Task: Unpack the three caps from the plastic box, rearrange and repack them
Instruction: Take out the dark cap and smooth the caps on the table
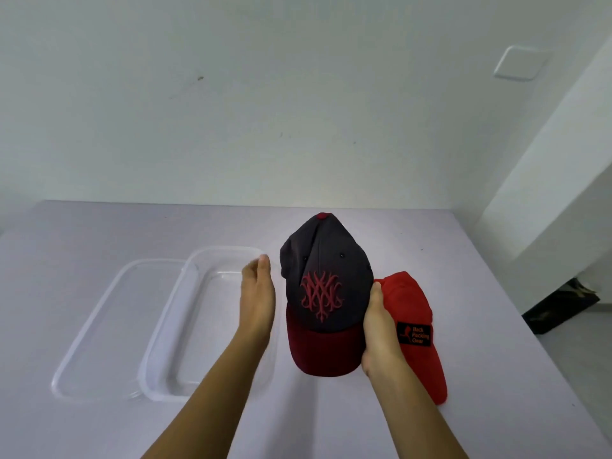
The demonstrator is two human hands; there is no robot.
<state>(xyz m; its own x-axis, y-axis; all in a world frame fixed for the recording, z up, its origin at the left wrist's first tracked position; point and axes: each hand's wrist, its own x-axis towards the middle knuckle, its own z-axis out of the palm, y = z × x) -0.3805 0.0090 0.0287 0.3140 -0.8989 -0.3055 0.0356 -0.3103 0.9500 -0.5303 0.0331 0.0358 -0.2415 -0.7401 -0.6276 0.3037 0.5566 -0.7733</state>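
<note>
A dark grey cap with a maroon brim and a red embroidered emblem is held upright above the table. My right hand grips its right side near the brim. My left hand is flat and open just left of the cap, apart from it, over the right rim of the clear plastic box. The box holds nothing. A red cap with a black patch lies on the table behind my right hand. I see no third cap.
The clear lid lies flat to the left of the box, touching it. The pale table runs to a white wall at the back. A dark object sits on the floor beyond the table's right edge.
</note>
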